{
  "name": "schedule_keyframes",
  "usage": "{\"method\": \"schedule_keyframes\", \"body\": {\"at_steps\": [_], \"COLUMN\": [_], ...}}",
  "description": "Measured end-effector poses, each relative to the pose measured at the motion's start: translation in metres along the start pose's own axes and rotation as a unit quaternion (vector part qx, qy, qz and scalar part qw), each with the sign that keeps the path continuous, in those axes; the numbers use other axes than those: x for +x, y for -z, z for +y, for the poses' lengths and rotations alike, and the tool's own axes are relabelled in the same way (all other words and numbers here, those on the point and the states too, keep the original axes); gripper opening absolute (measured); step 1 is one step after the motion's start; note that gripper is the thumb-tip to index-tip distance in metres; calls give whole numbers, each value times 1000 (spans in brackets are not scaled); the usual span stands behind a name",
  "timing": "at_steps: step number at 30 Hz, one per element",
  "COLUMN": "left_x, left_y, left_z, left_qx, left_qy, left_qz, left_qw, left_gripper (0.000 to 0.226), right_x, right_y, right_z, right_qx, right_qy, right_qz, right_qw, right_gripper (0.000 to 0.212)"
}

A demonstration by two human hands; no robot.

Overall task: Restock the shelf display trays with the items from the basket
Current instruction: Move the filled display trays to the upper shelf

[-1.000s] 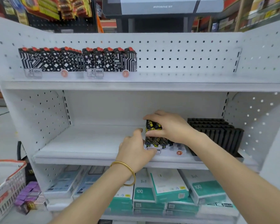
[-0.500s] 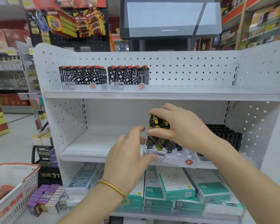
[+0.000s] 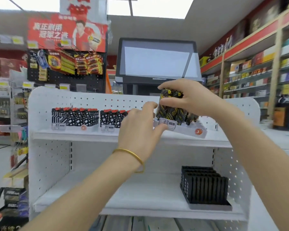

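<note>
Both my hands are on the tray (image 3: 190, 130) of black-and-yellow lighters (image 3: 175, 112): my left hand (image 3: 137, 129) grips its left end, my right hand (image 3: 190, 97) curls fingers and thumb round the lighters' tops. The tray is tilted, level with the top shelf (image 3: 73, 135), toward its right side.

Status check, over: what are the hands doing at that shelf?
Right hand grips black-and-yellow lighters. Left hand holds their white tray, tilted at top shelf. Star-pattern lighters close beside it.

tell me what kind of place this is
Probably a small convenience shop: a white perforated metal display shelf, a black checkout screen behind it, and wall shelves packed with boxed products.
</note>
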State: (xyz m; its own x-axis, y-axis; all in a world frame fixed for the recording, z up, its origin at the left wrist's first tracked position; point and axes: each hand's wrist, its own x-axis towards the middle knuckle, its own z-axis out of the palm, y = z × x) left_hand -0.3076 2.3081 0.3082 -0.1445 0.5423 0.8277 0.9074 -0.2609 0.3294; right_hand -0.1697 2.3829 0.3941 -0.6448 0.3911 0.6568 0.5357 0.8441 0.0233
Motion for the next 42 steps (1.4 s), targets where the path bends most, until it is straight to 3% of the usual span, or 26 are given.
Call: {"method": "schedule_keyframes", "body": {"at_steps": [9, 14, 18, 20, 25, 32, 42], "left_x": [43, 31, 7, 0, -2, -3, -3], "left_y": [-57, -55, -47, -52, -56, -59, -52], "left_z": [-19, -26, -33, -42, -46, -45, -50], "left_qx": [160, 194, 236, 255, 232, 199, 205], "left_qy": [20, 9, -51, -92, -105, -92, -81], "left_qz": [-47, -59, -22, 18, 30, 40, 57], "left_qw": [986, 979, 970, 962, 967, 975, 974], "left_gripper": [43, 41, 48, 40, 34, 33, 35], "right_x": [46, 50, 52, 50, 39, 30, 36], "right_y": [-40, -65, -68, -68, -57, -64, -72], "right_z": [63, 68, 64, 62, 67, 69, 63], "right_qx": [41, 66, 55, 43, -20, 7, 21], "right_qy": [-17, -12, -4, -7, -50, -47, -34], "right_qz": [-75, -124, -116, -114, -118, -101, -87], "right_qw": [996, 990, 992, 993, 991, 994, 995], "right_gripper": [47, 41, 42, 47, 60, 48, 47]}}
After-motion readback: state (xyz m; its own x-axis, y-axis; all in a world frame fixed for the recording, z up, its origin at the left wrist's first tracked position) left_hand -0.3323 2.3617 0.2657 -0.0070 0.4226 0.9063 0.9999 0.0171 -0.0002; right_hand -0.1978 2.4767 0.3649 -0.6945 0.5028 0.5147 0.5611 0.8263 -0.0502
